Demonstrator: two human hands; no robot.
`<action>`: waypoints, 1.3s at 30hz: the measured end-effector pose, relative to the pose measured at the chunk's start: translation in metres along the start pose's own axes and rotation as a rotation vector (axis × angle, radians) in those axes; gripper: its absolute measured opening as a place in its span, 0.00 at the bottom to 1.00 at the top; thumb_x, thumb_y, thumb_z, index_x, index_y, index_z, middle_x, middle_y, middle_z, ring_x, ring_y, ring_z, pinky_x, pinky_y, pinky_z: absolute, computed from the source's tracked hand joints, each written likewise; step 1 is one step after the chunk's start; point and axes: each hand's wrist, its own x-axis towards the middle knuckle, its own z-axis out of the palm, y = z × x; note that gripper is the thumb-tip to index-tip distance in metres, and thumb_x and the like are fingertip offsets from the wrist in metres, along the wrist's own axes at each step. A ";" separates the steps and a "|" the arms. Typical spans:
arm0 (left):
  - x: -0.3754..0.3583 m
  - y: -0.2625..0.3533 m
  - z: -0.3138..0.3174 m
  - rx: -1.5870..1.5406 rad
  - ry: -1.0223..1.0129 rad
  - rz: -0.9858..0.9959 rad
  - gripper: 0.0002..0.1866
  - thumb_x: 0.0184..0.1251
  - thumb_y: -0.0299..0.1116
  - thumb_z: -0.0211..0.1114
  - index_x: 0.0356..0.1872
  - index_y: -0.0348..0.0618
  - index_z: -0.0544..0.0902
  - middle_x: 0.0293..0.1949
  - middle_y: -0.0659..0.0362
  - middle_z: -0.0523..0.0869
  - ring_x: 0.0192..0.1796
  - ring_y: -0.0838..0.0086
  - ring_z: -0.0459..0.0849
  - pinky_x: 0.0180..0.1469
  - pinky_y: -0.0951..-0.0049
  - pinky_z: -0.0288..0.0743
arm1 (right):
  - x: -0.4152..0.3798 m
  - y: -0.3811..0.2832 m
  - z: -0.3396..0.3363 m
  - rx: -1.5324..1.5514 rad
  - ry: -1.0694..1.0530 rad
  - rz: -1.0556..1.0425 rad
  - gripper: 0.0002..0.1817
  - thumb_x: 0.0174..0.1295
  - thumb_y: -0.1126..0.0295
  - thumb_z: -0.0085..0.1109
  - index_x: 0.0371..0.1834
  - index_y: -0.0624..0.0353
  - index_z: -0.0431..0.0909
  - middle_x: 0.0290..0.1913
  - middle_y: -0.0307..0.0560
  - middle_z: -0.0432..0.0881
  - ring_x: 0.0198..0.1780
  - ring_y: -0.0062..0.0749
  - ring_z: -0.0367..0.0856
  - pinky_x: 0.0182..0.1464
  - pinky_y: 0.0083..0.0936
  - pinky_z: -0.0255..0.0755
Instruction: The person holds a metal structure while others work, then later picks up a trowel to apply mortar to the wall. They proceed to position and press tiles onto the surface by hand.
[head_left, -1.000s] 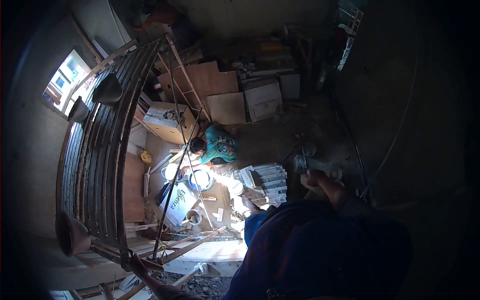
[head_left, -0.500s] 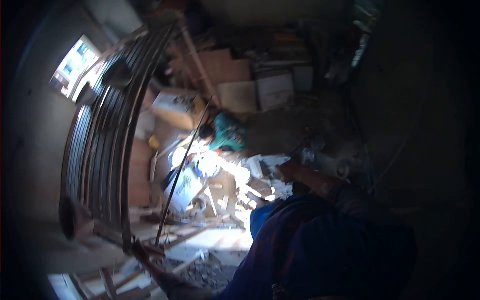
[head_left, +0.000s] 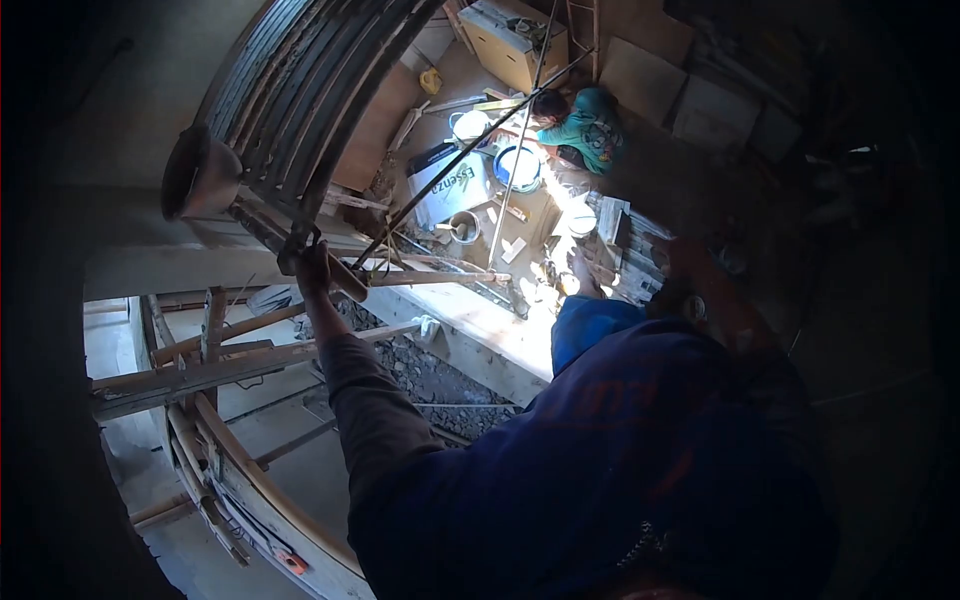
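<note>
My left hand is wrapped round a scaffold pipe near its joint. A rusty cup-shaped metal piece sits at the pipe's upper left end, beside a ribbed metal scaffold platform. Thin crossing brace rods run up and right from near that hand. My right hand hangs in shadow at the right, above pale boards far below; its fingers are too dim to read, and I make out nothing held.
On the floor below crouches a person in a teal shirt, near a blue-rimmed bucket, a dark bucket and an "Essenza" box. A cardboard box stands behind. Wooden beams cross at lower left above rubble.
The view has swung, so the scaffold and floor items appear higher and the beams at lower left show more. My left hand stays on the scaffold; my right hand appears farther right.
</note>
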 end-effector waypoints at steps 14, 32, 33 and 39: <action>-0.002 -0.006 0.009 -0.020 0.040 0.116 0.14 0.63 0.35 0.44 0.26 0.38 0.75 0.25 0.46 0.77 0.32 0.55 0.76 0.36 0.58 0.68 | -0.071 0.063 0.070 0.197 0.056 0.391 0.25 0.52 0.59 0.47 0.55 0.53 0.64 0.44 0.56 0.76 0.46 0.47 0.75 0.47 0.41 0.67; -0.001 0.035 -0.022 -0.343 0.293 -0.095 0.15 0.47 0.28 0.59 0.38 0.32 0.76 0.44 0.48 0.77 0.45 0.61 0.75 0.52 0.65 0.67 | -0.148 0.089 0.139 0.519 0.142 0.740 0.23 0.50 0.61 0.49 0.51 0.51 0.66 0.48 0.50 0.74 0.51 0.45 0.72 0.51 0.36 0.66; 0.000 0.033 -0.020 -0.415 0.263 -0.138 0.18 0.44 0.26 0.59 0.42 0.34 0.75 0.46 0.49 0.76 0.47 0.60 0.74 0.54 0.63 0.66 | -0.144 0.087 0.125 0.516 0.145 0.742 0.22 0.49 0.61 0.50 0.50 0.52 0.67 0.48 0.50 0.74 0.51 0.44 0.72 0.51 0.35 0.65; -0.002 0.053 -0.049 -0.446 0.005 -0.288 0.17 0.55 0.30 0.55 0.44 0.29 0.71 0.44 0.48 0.76 0.47 0.66 0.74 0.51 0.70 0.65 | -0.146 0.094 0.113 0.481 0.132 0.739 0.26 0.48 0.59 0.49 0.53 0.52 0.66 0.49 0.51 0.74 0.51 0.44 0.72 0.52 0.34 0.65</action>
